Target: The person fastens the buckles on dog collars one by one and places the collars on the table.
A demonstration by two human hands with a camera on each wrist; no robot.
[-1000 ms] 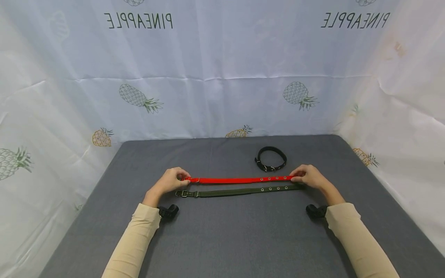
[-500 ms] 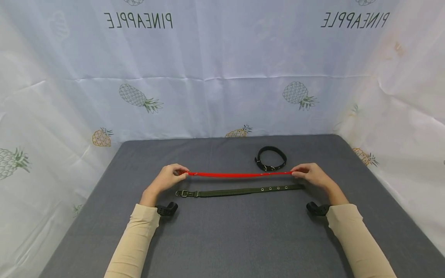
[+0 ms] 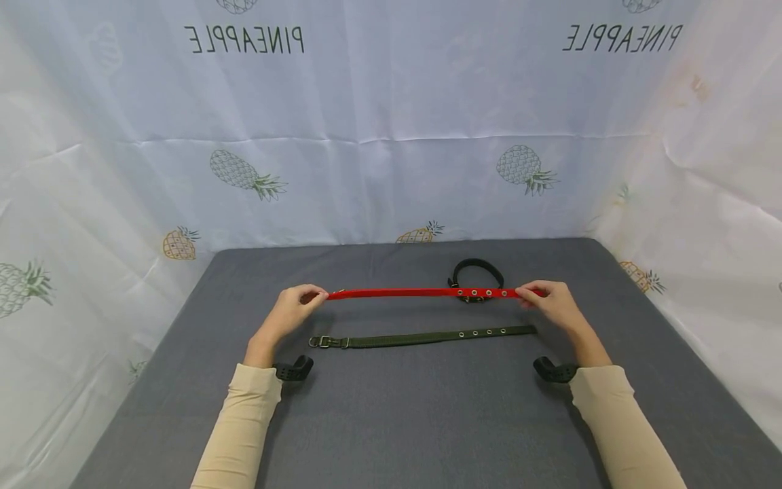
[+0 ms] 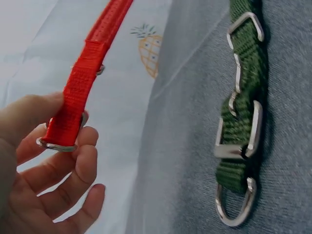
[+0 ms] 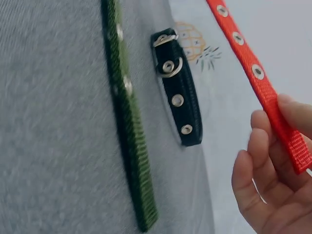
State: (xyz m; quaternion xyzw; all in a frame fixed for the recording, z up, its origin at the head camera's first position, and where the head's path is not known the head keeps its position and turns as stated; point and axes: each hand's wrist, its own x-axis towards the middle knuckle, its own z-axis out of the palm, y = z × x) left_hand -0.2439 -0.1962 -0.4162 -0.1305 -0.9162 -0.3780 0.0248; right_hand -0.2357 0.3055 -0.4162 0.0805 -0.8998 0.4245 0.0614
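A red collar [image 3: 391, 293] is stretched nearly straight between both hands, raised off the table. My left hand [image 3: 292, 307] pinches its buckle end; the left wrist view shows the thumb on the red webbing [image 4: 78, 92] and a metal ring [image 4: 56, 146] by the fingers. With thumb and fingers my right hand [image 3: 552, 299] pinches the tip end, beyond the metal eyelets [image 5: 257, 71]. Below it a green collar [image 3: 397, 339] lies flat and straight on the table, its buckle to the left. A black collar [image 3: 479, 262], closed in a loop, lies behind, partly hidden by the red one.
A grey cloth covers the table [image 3: 403, 414]. Pineapple-printed white curtains [image 3: 379, 183] hang behind it and on both sides. Each wrist carries a black camera mount [image 3: 294, 369] below the cuff.
Both hands have lifted the red collar off the table and moved it up and away from the green collar, so that it now crosses in front of the black collar.
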